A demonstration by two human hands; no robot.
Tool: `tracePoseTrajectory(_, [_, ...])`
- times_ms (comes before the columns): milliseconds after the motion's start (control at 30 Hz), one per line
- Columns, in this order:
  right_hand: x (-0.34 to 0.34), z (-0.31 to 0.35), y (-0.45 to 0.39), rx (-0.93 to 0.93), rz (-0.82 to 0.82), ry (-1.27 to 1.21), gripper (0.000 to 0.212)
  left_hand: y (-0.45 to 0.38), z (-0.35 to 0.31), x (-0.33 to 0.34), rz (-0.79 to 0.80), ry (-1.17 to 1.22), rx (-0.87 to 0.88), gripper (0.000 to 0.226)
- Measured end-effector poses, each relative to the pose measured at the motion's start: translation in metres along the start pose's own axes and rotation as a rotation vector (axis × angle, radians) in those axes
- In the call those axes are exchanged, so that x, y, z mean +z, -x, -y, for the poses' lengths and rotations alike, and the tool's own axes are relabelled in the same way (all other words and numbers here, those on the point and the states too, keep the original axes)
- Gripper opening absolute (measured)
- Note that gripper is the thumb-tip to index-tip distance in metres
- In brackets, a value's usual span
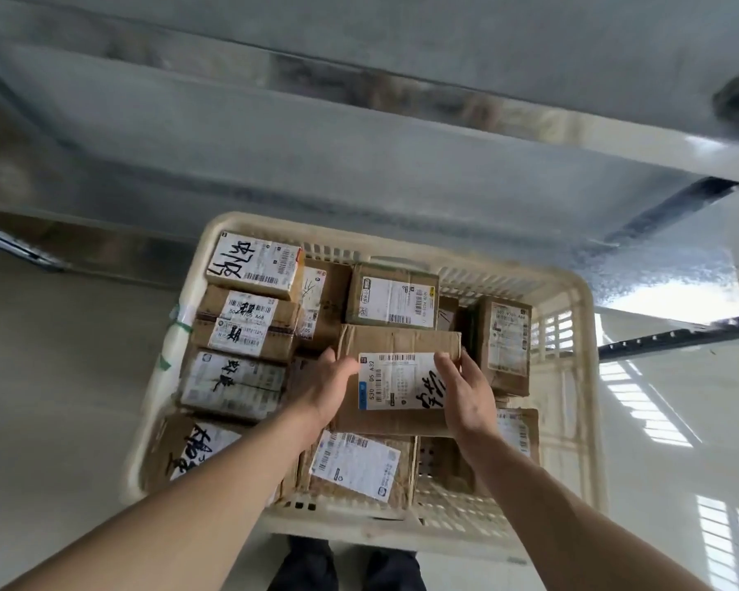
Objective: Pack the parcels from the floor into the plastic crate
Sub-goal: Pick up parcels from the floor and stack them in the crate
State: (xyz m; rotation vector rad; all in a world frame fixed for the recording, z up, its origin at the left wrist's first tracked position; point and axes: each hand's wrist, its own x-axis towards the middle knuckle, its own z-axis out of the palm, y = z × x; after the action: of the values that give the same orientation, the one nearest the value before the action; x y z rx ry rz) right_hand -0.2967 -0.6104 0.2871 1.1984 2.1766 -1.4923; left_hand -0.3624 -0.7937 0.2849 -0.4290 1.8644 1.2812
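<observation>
The brown cardboard parcel [397,377] held over the middle of the crate wears a white shipping label reading "530 05 A32" beside black handwritten characters. On the far left, a stacked brown box [248,311] shows "A68" on its label. Other labels are too blurred.

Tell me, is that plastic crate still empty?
No, the plastic crate already holds many labelled cardboard parcels, and both hands, left hand and right hand, hold another parcel over the middle of it.
</observation>
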Motion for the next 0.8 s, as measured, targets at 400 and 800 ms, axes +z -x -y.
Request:
tracePoseTrajectory(400, [0.009,0.003,-0.012,0.087,0.028,-0.112,0.022,-0.002,-0.008,0.001,0.015,-0.007,-0.030,0.111])
tracePoseTrajectory(800, [0.009,-0.005,-0.041,0.138,0.136,-0.055,0.054,-0.023,-0.019,0.002,0.150,-0.024,-0.126,0.111])
